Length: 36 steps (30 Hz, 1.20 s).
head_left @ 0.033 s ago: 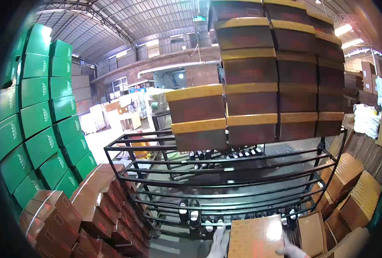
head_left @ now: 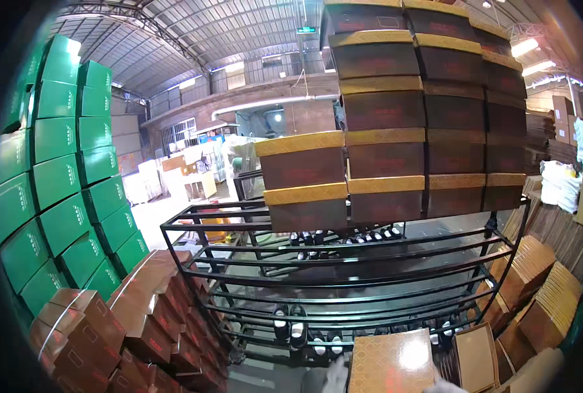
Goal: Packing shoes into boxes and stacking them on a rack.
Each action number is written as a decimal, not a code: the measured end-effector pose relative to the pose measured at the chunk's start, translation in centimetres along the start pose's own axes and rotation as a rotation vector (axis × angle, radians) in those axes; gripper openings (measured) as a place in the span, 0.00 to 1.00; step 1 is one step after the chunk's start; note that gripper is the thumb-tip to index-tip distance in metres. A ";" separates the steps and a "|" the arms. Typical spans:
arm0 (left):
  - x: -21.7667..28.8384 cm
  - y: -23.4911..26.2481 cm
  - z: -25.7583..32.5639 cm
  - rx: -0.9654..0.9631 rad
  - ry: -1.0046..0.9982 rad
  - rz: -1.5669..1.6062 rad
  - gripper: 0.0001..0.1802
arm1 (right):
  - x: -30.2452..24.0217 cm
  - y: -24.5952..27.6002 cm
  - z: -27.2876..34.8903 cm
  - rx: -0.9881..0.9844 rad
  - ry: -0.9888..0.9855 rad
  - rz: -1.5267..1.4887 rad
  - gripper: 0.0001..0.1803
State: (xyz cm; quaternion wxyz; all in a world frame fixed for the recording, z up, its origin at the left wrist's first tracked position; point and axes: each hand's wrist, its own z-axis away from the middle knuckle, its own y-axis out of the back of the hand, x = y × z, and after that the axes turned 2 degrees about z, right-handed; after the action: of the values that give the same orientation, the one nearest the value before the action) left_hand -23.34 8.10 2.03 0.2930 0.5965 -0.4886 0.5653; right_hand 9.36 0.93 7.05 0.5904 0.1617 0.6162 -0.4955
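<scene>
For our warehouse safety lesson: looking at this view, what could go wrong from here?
1. The tall stack of brown boxes on the black metal rack might topple if the rack is bumped.
2. The gold patterned box, gripped only at its edges by the left hand, could slip onto the shoes below.

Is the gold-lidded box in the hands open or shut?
Shut. The gold patterned lid lies flat and fully covers the box, with no gap showing. The left hand is at its left edge; the right hand barely shows at the lower edge.
</scene>
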 end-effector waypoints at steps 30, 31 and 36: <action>44.4 15.7 -30.0 -0.008 -0.978 -0.915 0.46 | -30.1 -28.4 -17.5 -0.056 1.512 0.792 0.29; 40.4 13.5 -27.6 0.125 -0.861 -0.847 0.31 | -26.1 -23.9 -18.8 -0.086 1.402 0.745 0.28; 13.4 20.1 -8.0 0.153 -0.563 -0.884 0.36 | -13.8 5.7 -6.6 0.756 0.529 1.198 0.23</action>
State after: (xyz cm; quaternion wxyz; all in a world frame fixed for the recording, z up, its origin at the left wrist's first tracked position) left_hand -46.43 4.87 12.36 0.3165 0.8939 -0.2078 0.2398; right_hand 13.59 14.12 15.64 0.4955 0.7741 0.3322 -0.2120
